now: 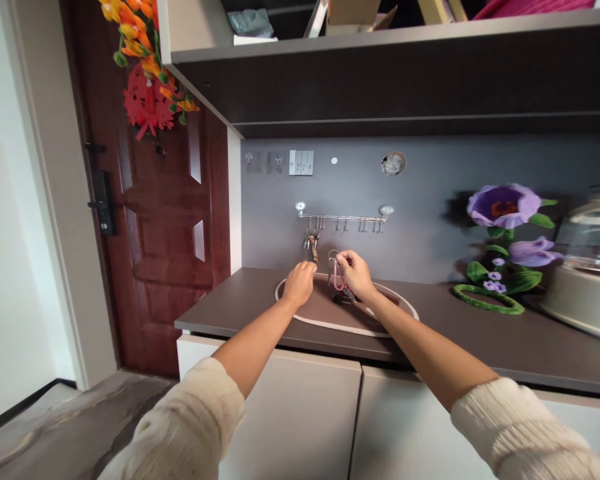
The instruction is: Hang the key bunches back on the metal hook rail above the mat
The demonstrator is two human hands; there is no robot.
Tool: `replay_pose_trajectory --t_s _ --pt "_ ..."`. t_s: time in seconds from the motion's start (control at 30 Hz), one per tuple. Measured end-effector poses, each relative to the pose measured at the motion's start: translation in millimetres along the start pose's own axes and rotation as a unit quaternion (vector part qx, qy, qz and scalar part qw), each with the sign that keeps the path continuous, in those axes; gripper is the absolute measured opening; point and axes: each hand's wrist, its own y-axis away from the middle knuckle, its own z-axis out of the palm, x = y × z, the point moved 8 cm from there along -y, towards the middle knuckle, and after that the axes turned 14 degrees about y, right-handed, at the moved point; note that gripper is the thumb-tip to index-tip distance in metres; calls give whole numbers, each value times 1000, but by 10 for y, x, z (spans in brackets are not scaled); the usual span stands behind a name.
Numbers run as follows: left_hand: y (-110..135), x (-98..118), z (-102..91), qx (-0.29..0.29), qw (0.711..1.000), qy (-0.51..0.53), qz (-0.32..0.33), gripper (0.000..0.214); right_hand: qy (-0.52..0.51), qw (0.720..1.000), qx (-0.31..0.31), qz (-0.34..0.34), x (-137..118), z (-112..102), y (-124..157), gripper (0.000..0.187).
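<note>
My right hand (pixel 356 275) pinches a key ring (pixel 333 253) above the counter, with a pink strap (pixel 338 277) and keys hanging from it. A dark object (pixel 347 294) shows just below the strap; I cannot tell if it hangs from the ring or lies on the mat. On the wall, a metal hook rail (pixel 343 218) carries a bunch of keys (pixel 311 245) at its left part. My left hand (pixel 300 283) is closed just below that bunch, its fingers curled; what they hold, if anything, is hidden. Under both hands lies an oval brown mat (pixel 325 319) with a pale rim.
The dark counter (pixel 230 307) runs along the wall. Purple fabric flowers (pixel 504 207) and a clear-domed appliance (pixel 593 267) stand at the right. Overhead is a dark shelf (pixel 380 87) with boxes on it. At the left is a reddish-brown door (pixel 165 267) with a black lock.
</note>
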Motion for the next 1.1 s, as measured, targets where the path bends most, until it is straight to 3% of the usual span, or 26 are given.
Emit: replay_pose_trajectory --t_s 0.5,0.77,1.1 --pt "-18 -82 32 9 998 -35 -54 27 -35 997 20 73 18 286 -776 15" --pt "-28 -114 57 7 997 -31 -65 29 -1 988 25 154 203 490 -998 12" --pt "-48 -164 76 9 997 -36 -74 30 106 978 67 167 300 594 -1170 18"
